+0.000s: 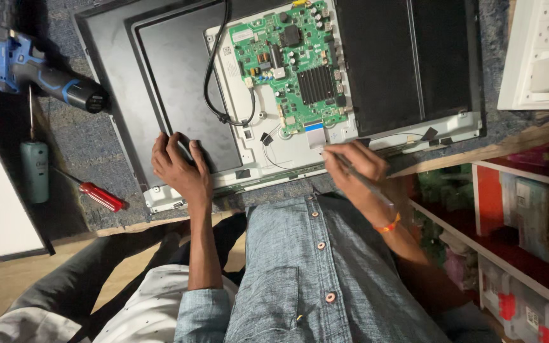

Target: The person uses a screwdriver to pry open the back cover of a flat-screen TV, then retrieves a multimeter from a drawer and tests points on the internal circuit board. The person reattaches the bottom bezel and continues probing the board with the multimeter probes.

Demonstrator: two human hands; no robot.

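Screwdriver [93, 192] and cordless drill [39, 73] lie left of hands [179, 168].

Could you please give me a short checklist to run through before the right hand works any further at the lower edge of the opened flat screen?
1. Left hand braces the black metal back panel: ok, palm flat on it.
2. Right hand has a firm grip on the thin grey rod-like tool: ok.
3. Tool tip seated at the white plastic frame: cannot tell, fingers hide it.
4. Green circuit board free of both hands: ok.
5. Black cable away from the tool: ok, it loops left of the board.
6. Red-handled screwdriver and blue cordless drill off the screen: ok, on the carpet to the left.
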